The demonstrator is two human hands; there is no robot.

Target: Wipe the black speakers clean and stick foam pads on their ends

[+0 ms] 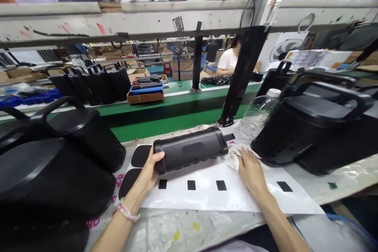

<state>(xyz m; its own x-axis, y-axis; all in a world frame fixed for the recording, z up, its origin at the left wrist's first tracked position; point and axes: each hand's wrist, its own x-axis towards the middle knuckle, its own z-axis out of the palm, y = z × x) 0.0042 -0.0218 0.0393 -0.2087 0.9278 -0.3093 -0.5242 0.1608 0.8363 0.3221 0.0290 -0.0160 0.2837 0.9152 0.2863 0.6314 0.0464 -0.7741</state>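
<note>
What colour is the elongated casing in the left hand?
The elongated casing is black, best seen in the head view.

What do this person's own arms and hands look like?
The left hand and right hand are ungloved, with no sleeves on the visible forearms. A bracelet of pale and pink beads circles the left wrist; the right wrist shows none.

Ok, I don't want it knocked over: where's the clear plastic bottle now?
In the head view, the clear plastic bottle is right of centre, beyond the right hand, between the foot of the black post and the black handled containers.
</note>
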